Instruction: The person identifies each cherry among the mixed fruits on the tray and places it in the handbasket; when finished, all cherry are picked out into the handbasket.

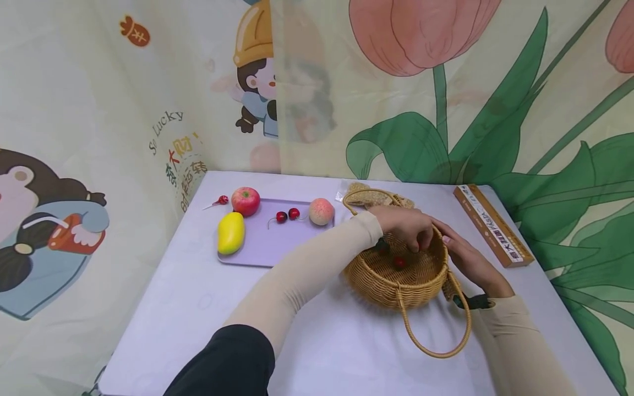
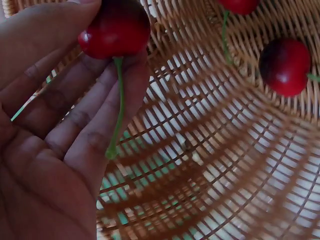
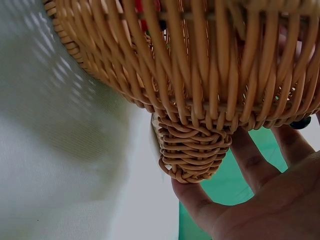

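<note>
My left hand reaches down into a round wicker basket. In the left wrist view it pinches a dark red cherry by its body, the green stem hanging free. Another cherry lies on the woven bottom, with part of one more at the top edge. My right hand rests against the basket's right side. From the right wrist, its fingers touch the outer wall, near a woven tab.
Left of the basket, a lilac tray bears two cherries and a peach. A mango and an apple overlap its left edge; a lollipop lies beyond. A pasta box sits right, a bagged item behind.
</note>
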`<state>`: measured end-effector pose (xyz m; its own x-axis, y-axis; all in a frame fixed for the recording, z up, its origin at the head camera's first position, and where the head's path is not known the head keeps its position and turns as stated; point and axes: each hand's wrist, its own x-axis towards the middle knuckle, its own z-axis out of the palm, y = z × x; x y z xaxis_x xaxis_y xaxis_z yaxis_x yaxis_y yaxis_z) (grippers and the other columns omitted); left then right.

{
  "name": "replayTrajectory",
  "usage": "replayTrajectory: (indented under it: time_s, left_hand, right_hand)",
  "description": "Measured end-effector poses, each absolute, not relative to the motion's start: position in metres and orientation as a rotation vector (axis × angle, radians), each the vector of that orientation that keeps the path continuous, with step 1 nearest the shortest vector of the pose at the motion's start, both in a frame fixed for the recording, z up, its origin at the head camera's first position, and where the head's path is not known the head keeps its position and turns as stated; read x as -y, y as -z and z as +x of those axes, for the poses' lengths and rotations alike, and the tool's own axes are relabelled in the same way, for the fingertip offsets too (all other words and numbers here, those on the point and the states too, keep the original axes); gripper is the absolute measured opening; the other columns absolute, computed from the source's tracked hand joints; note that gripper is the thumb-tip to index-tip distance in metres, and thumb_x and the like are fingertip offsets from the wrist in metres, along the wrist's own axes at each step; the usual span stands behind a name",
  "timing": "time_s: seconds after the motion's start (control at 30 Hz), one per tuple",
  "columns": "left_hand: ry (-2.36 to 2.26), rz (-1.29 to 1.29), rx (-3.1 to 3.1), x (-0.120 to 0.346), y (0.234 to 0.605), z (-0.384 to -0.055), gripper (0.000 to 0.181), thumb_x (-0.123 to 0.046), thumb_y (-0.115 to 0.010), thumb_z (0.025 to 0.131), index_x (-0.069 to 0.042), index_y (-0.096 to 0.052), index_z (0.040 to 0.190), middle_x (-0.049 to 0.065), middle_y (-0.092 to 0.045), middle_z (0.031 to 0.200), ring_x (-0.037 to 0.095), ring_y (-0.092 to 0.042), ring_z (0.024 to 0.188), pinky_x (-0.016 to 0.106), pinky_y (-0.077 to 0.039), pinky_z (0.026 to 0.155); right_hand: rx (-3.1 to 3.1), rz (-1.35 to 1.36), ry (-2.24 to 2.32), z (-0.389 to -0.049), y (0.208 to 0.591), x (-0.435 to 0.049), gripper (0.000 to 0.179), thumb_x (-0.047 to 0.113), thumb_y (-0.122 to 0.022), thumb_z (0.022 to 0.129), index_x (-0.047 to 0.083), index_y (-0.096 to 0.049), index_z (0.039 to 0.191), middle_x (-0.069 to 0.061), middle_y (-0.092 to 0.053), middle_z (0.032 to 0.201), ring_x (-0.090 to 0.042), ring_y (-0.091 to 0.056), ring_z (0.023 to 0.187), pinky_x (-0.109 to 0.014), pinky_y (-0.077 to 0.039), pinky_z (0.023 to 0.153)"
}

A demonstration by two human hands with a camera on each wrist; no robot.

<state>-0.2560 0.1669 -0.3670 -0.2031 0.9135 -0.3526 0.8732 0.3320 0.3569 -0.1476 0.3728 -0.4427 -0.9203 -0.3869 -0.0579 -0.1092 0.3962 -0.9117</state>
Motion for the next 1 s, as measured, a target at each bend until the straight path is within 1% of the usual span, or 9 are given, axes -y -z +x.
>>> replayTrajectory:
  time_s: [0.03, 0.1, 0.13, 0.17, 0.37, 0.57, 0.8, 0.9, 1.0]
  left_hand:
    - [-0.121, 1.563, -2.095, -0.167, 0.369, -0.258, 0.024, -0.017, -0.073, 0.102, -0.014, -0.077, 0.125, -0.002, -0.076, 0.129, 0.012, -0.066, 0.12, 0.022, -0.054, 0.1]
    - [-0.155, 1.569, -2.082, -0.168, 0.374, -0.261, 0.024, -0.017, -0.074, 0.102, -0.014, -0.078, 0.125, -0.001, -0.076, 0.128, 0.012, -0.067, 0.119, 0.021, -0.053, 0.1]
    - [-0.172, 1.573, -2.078, -0.168, 0.376, -0.263, 0.023, -0.017, -0.074, 0.102, -0.013, -0.078, 0.124, 0.0, -0.076, 0.127, 0.012, -0.067, 0.119, 0.021, -0.053, 0.1]
    - [-0.184, 1.57, -2.077, -0.168, 0.378, -0.265, 0.023, -0.017, -0.074, 0.101, -0.013, -0.079, 0.123, 0.0, -0.077, 0.127, 0.012, -0.067, 0.118, 0.02, -0.053, 0.1]
    - [-0.198, 1.544, -2.084, -0.167, 0.383, -0.272, 0.022, -0.018, -0.072, 0.103, -0.014, -0.078, 0.123, 0.0, -0.076, 0.127, 0.011, -0.066, 0.117, 0.02, -0.052, 0.101]
    - [-0.065, 1.514, -2.076, -0.168, 0.383, -0.271, 0.02, -0.017, -0.069, 0.104, -0.019, -0.079, 0.121, -0.003, -0.075, 0.127, 0.01, -0.064, 0.114, 0.023, -0.053, 0.099]
    - [0.104, 1.384, -2.085, -0.167, 0.378, -0.267, 0.023, -0.02, -0.066, 0.106, -0.026, -0.079, 0.124, -0.011, -0.073, 0.13, 0.007, -0.062, 0.111, 0.024, -0.052, 0.096]
    - [0.164, 1.35, -2.119, -0.164, 0.375, -0.265, 0.022, -0.024, -0.066, 0.106, -0.026, -0.079, 0.123, -0.011, -0.073, 0.126, 0.009, -0.06, 0.103, 0.026, -0.052, 0.089]
    - [0.166, 1.335, -2.146, -0.16, 0.375, -0.264, 0.021, -0.027, -0.066, 0.105, -0.025, -0.081, 0.121, -0.01, -0.072, 0.117, 0.01, -0.056, 0.096, 0.026, -0.05, 0.082]
  right_hand:
    - [-2.396, -0.432, 1.535, -0.148, 0.443, -0.373, 0.058, 0.033, -0.025, 0.117, 0.025, -0.012, 0.173, -0.01, -0.008, 0.181, -0.016, -0.02, 0.162, -0.051, -0.022, 0.134]
    - [-2.392, -0.429, 1.546, -0.148, 0.443, -0.372, 0.058, 0.033, -0.025, 0.117, 0.025, -0.013, 0.173, -0.009, -0.008, 0.181, -0.028, -0.016, 0.165, -0.077, -0.01, 0.128]
    - [-2.386, -0.43, 1.556, -0.148, 0.443, -0.372, 0.058, 0.032, -0.026, 0.117, 0.025, -0.012, 0.173, -0.009, -0.008, 0.181, -0.031, -0.014, 0.165, -0.084, -0.006, 0.123]
    - [-2.385, -0.429, 1.563, -0.149, 0.443, -0.371, 0.058, 0.032, -0.026, 0.117, 0.025, -0.013, 0.173, -0.007, -0.009, 0.181, -0.031, -0.014, 0.165, -0.088, -0.004, 0.119]
    - [-2.383, -0.436, 1.58, -0.149, 0.443, -0.37, 0.057, 0.029, -0.026, 0.117, 0.027, -0.015, 0.173, 0.003, -0.014, 0.18, -0.001, -0.021, 0.158, -0.087, -0.002, 0.12]
    - [-2.394, -0.464, 1.59, -0.151, 0.446, -0.372, 0.056, 0.028, -0.024, 0.117, 0.026, -0.015, 0.173, 0.006, -0.016, 0.18, 0.012, -0.023, 0.15, -0.088, -0.002, 0.119]
    - [-2.394, -0.481, 1.605, -0.151, 0.448, -0.373, 0.056, 0.026, -0.025, 0.117, 0.024, -0.016, 0.173, 0.006, -0.017, 0.18, 0.014, -0.021, 0.151, -0.089, 0.003, 0.118]
    - [-2.393, -0.477, 1.6, -0.151, 0.448, -0.372, 0.056, 0.027, -0.025, 0.117, 0.025, -0.017, 0.173, 0.006, -0.017, 0.18, 0.014, -0.021, 0.15, -0.089, 0.004, 0.118]
    - [-2.397, -0.472, 1.592, -0.151, 0.448, -0.37, 0.056, 0.028, -0.026, 0.117, 0.025, -0.017, 0.173, 0.004, -0.016, 0.18, 0.014, -0.021, 0.15, -0.09, 0.004, 0.117]
